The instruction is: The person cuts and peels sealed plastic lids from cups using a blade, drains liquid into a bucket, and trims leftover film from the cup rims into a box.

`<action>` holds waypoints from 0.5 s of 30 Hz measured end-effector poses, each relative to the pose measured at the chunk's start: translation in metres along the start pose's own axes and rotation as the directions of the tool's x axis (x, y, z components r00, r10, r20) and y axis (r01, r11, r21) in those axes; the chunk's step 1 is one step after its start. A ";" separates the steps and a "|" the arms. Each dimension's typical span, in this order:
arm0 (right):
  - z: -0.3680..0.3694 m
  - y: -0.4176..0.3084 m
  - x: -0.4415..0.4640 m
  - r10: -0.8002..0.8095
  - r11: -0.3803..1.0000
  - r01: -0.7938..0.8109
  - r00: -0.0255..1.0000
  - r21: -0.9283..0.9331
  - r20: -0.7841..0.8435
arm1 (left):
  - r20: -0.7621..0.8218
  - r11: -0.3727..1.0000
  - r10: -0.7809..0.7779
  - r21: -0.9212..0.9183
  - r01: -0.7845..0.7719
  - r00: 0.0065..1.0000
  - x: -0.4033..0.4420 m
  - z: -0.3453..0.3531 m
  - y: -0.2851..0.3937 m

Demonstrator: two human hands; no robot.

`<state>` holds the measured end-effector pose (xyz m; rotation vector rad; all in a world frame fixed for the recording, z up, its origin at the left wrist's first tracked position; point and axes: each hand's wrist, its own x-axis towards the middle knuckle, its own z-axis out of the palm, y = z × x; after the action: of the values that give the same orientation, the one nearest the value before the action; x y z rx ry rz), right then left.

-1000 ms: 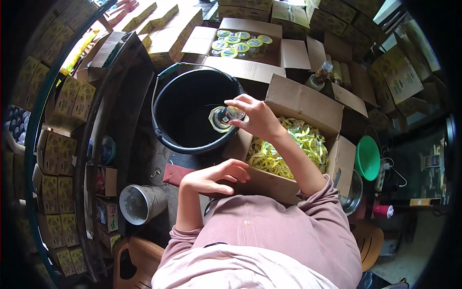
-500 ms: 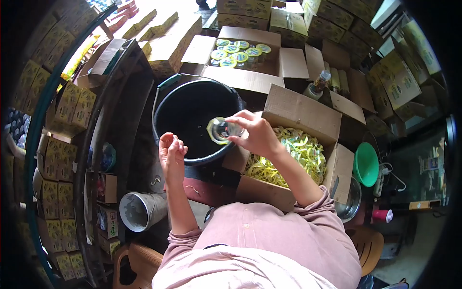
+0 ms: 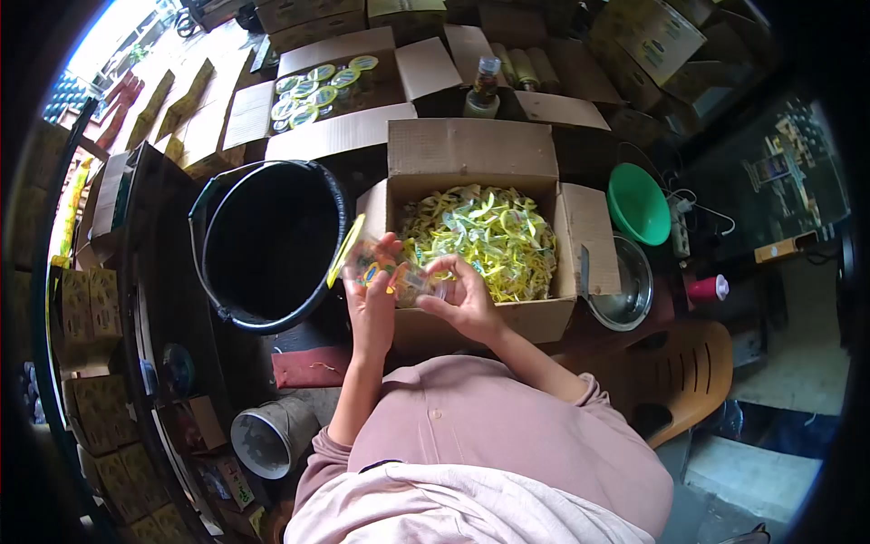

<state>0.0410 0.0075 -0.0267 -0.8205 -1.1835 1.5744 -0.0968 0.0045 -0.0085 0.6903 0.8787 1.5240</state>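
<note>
A clear container (image 3: 413, 280) lies sideways between my two hands, near the front left corner of an open carton (image 3: 535, 319). My left hand (image 3: 372, 295) is wrapped round its end with the yellow-rimmed lid (image 3: 348, 250). The fingers of my right hand (image 3: 465, 299) grip the other end. Orange and blue marks show on the container between the hands. Yellow-green strips (image 3: 485, 240) fill the carton behind my hands. To the left of my left hand stands a large black bucket (image 3: 210, 263) with its handle down at the left.
Lidded containers (image 3: 319, 94) stand in a carton at the back, near a bottle (image 3: 484, 88). To the right are a green bowl (image 3: 639, 204), a metal bowl (image 3: 643, 290) with a knife, and a pink spool (image 3: 705, 289). A grey bucket (image 3: 269, 435) stands at lower left.
The view has swung right. The container has moved from over the black bucket to beside the strip-filled carton, and my left hand has closed on it. My right hand still holds it.
</note>
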 end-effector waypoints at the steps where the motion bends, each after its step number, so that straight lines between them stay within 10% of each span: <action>1: -0.014 -0.002 -0.004 -0.173 0.951 0.167 0.985 -0.262 -0.002 | 0.053 0.998 0.010 -0.060 -0.007 0.999 0.002 0.000 -0.008; 4: -0.072 -0.007 -0.018 -0.619 0.498 0.187 0.761 -0.847 -0.196 | 0.225 0.956 0.236 0.122 -0.268 0.945 0.001 0.001 -0.022; 6: -0.114 -0.016 -0.042 -0.643 0.412 -0.181 0.637 -0.893 -0.426 | 0.273 0.942 0.234 0.175 -0.287 0.933 -0.003 -0.002 -0.022; 12: -0.244 0.041 -0.119 -0.340 0.815 -0.481 0.057 -0.324 -0.939 | 0.206 0.917 0.212 0.295 -0.268 0.955 -0.009 -0.007 -0.018; 15: -0.230 0.051 -0.120 0.096 0.948 -0.318 0.227 0.019 -0.969 | 0.271 0.854 0.279 0.368 -0.367 0.921 -0.009 -0.006 -0.016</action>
<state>0.2713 -0.0406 -0.1487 -1.8029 -0.2337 0.7519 -0.0920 -0.0050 -0.0249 1.3456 0.9668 1.5342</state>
